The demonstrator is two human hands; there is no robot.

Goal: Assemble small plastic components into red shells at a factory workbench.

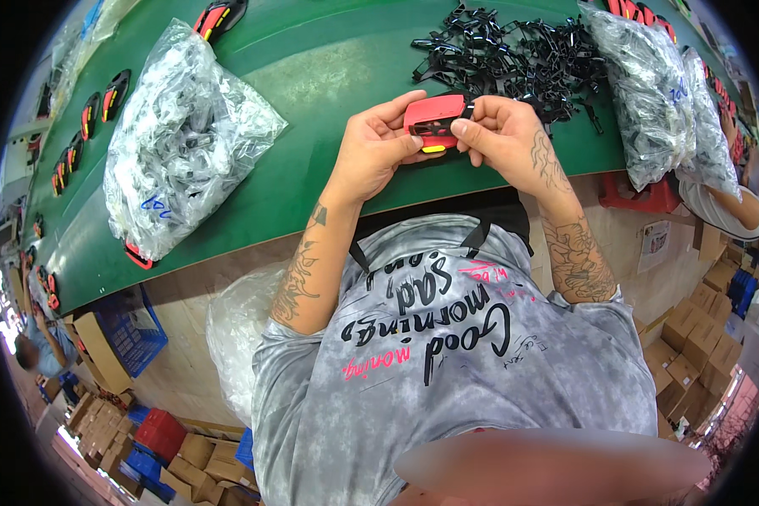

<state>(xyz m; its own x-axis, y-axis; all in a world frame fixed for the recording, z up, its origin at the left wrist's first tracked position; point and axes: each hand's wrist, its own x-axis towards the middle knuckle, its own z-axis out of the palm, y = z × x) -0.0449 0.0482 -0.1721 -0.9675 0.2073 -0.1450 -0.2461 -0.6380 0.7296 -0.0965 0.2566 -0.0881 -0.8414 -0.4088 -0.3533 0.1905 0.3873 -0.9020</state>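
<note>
One red-and-black part (435, 110) is held between the left hand (378, 145) and the right hand (503, 137).
The left hand is curled closed around its near end, thumb beside a yellow tab (433, 149) at the lower edge; the right hand's thumb and fingers pinch the opposite end, where I cannot tell whether a separate black piece is caught too. Just beyond the right hand, a pile of black pieces (514, 63) spreads over the green table (337, 63); a filled clear bag (181, 139) lies left of the left hand, another bag (645, 93) right of the right.
</note>
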